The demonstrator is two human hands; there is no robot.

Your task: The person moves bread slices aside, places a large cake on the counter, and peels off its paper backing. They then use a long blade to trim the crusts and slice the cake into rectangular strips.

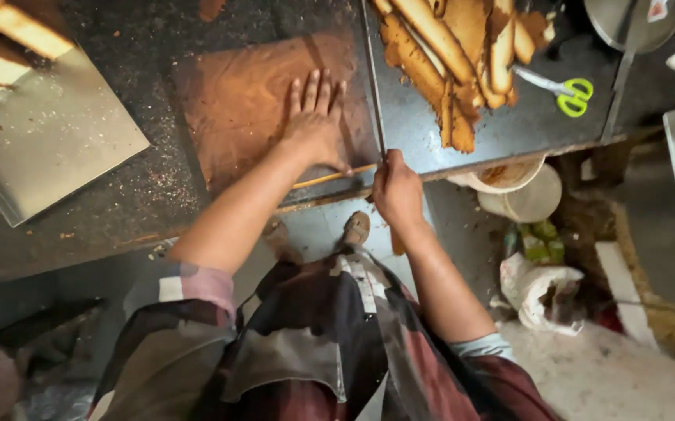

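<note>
Flat brown rectangular slab [263, 101] pinned on the dark speckled counter [127, 195] while a long thin blade [372, 78] runs along its right edge.

The left hand [315, 121] lies open, fingers spread, pressing the slab's lower right part; the right hand [396, 191] is closed round the blade's handle at the counter edge, just beside the slab's near corner. A thin yellow stick [329, 178] lies under the left wrist. The left fingers sit close to the blade line, so a sideways slip could plausibly nick them, or the slab could shift if the pressure eases. Trimmed tan strips [450, 54] and green-handled scissors [567, 92] lie to the right.
</note>
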